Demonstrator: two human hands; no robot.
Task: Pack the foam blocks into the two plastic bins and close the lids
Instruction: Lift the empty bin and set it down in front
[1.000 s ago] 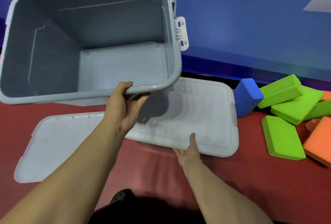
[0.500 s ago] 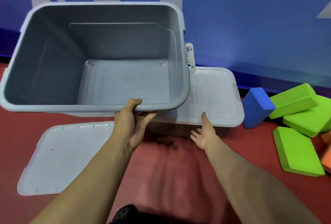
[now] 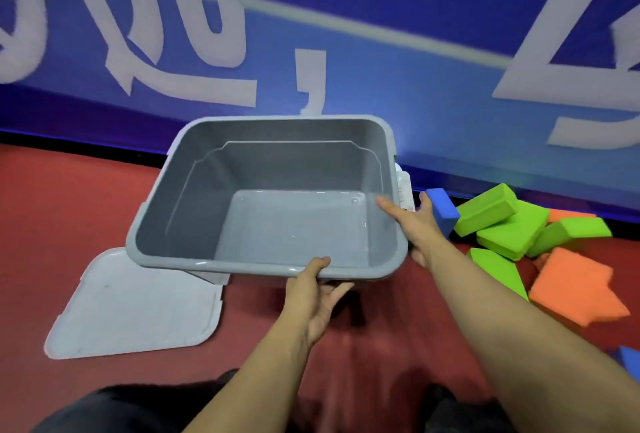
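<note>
both hands grip empty grey bin [image 3: 277, 224]: left hand [image 3: 313, 297] near rim, right hand [image 3: 412, 224] right rim | best lowered level beside lid [image 3: 138, 308], near foam blocks [image 3: 512, 224]

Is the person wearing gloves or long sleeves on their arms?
No. Both the left hand and the right hand are bare, with no gloves, rings or watch showing. Both forearms are bare too, as far as the picture shows, so no sleeves are visible.

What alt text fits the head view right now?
Both hands hold an empty grey bin: left hand on the near rim, right hand on the right rim. A lid lies left; foam blocks lie right on the red floor.
</note>
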